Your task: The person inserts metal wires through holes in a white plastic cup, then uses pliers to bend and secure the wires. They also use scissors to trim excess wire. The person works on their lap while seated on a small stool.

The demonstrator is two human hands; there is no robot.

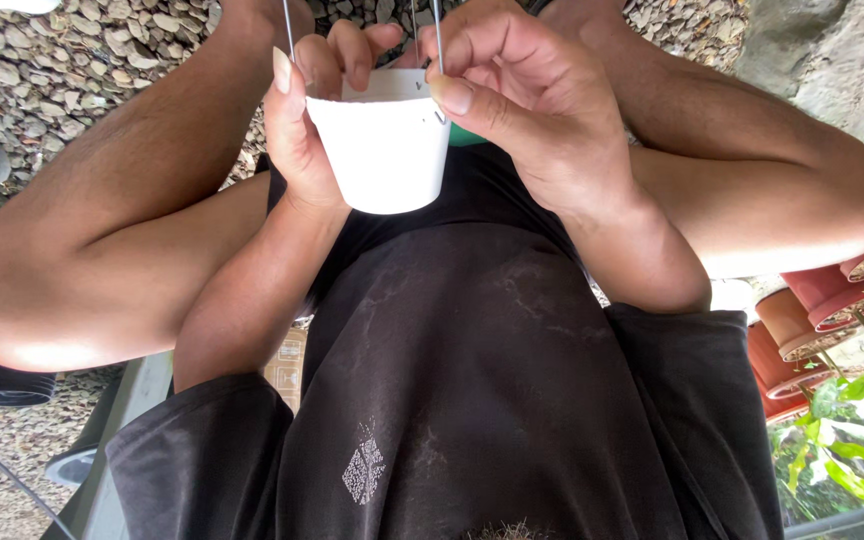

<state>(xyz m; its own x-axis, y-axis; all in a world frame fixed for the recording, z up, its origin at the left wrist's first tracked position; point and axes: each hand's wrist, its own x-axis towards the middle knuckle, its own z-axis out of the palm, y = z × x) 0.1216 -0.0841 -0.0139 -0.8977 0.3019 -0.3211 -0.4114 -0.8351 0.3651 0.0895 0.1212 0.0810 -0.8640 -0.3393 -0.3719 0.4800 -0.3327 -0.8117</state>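
Both hands are closed around a small white pot (384, 150), held up in front of a black shirt (472, 400). The pot's side is gripped by the left hand (302, 130); its rim and a thin wire (438, 40) are pinched by the right hand (527, 110). Terracotta pots (822, 300) are stacked near green leaves (852, 440).

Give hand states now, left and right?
Left hand: closed, gripping the small white plastic pot.
Right hand: closed, pinching a thin metal wire at the pot's rim.
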